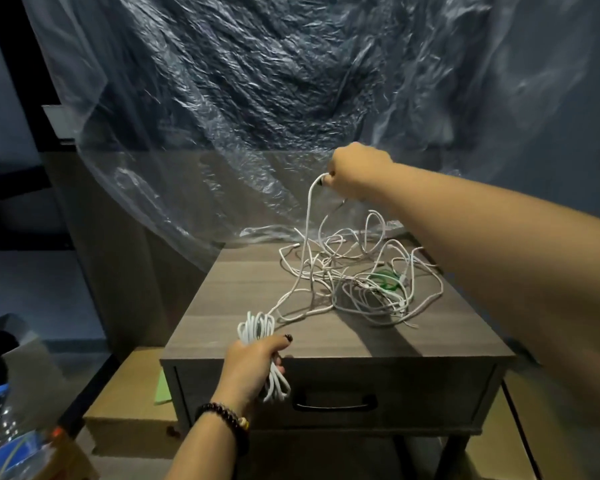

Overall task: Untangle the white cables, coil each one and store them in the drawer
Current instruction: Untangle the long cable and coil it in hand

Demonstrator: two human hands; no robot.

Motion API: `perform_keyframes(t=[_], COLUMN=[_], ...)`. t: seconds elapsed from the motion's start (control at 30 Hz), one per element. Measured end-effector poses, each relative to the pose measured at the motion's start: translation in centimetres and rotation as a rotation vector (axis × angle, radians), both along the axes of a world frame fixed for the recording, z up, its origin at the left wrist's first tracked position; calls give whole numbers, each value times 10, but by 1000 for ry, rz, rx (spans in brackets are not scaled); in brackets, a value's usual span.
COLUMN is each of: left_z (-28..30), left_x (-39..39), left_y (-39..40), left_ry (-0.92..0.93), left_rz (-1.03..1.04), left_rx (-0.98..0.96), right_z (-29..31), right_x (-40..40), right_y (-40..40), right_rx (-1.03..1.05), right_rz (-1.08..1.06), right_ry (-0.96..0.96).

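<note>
- White cables [357, 275] lay tangled right of centre on the desk [243, 289].
- The left hand [253, 358] gripped a part-wound coil [255, 329] at lower centre; the right hand [355, 171] pinched a raised strand.
- A hard pull risked tightening knots or dragging the heap off; the drawer [333, 396] sat closed.

Single head-worn wide-angle view; looks forward and down from above small wooden cabinet [326, 327]; cabinet top sits mid-frame, close, within arm's reach; drawer front [336, 393] faces camera below it; both forearms enter from bottom and right edges (strong edge distortion); plastic sheeting [257, 81] fills upper half; no second view to share.
</note>
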State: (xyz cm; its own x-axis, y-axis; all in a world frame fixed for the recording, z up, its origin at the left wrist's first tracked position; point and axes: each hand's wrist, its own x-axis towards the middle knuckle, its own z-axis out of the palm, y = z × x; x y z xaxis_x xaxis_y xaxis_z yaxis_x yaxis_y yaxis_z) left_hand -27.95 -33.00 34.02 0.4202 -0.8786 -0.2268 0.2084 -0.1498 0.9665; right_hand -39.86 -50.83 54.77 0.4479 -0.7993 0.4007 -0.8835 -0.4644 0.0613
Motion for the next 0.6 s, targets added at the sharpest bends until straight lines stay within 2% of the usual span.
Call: perform_keyframes(t=[0.13,0.2,0.5,0.6], left_z=[2,3,6,4], left_x=[0,-1,-7,-4], left_y=[1,-1,-5,-2], left_ry=[26,33,96,138], left_rz=[-8,-4,29,36], left_rx=[9,7,-16,-24], right_z=[39,55,54,8], right_x=[-15,-24,-36,-54], right_y=[-8,-11,0,34], right_rx=[-44,-99,-342,-342], right_rz=[78,101,301,407], right_ry=[-379,-499,-799,-728])
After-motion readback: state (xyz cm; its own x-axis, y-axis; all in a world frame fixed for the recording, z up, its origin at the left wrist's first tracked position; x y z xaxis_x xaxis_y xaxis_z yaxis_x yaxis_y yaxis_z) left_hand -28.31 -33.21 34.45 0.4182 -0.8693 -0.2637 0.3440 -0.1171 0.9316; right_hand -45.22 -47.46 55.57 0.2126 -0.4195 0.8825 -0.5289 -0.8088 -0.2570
